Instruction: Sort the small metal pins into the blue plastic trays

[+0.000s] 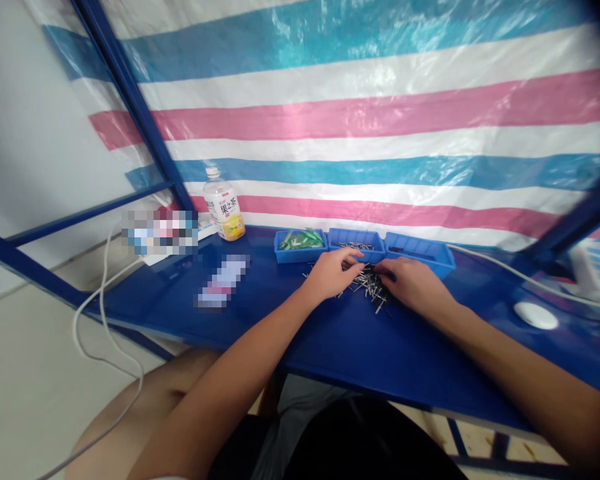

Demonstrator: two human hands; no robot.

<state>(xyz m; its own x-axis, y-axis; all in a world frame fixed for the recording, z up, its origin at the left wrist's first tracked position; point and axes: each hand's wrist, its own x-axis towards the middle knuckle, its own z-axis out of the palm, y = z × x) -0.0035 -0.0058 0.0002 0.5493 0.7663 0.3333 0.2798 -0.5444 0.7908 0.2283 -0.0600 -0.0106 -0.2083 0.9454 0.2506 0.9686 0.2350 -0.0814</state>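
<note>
A loose pile of thin silver and dark metal pins (373, 288), perhaps rivets, lies on the blue table between my hands. My left hand (333, 272) is over the pile's left side, close to the front of the middle blue bin (377, 248). Its thumb and forefinger are apart, and no held piece shows. At the pile's right edge, my right hand (413, 283) has its fingers curled and closed; whatever they grip is hidden. Similar silver pins lie in the middle bin. The right blue bin (443, 260) holds a few dark thin pieces.
Green pieces fill the left blue bin (300, 256). A drink bottle (225, 207) stands at the back left, near a blurred flat item (223, 281). A white mouse (536, 315) lies at the right. A white cable (510, 270) crosses the table behind it. Blue frame posts flank the table (330, 340).
</note>
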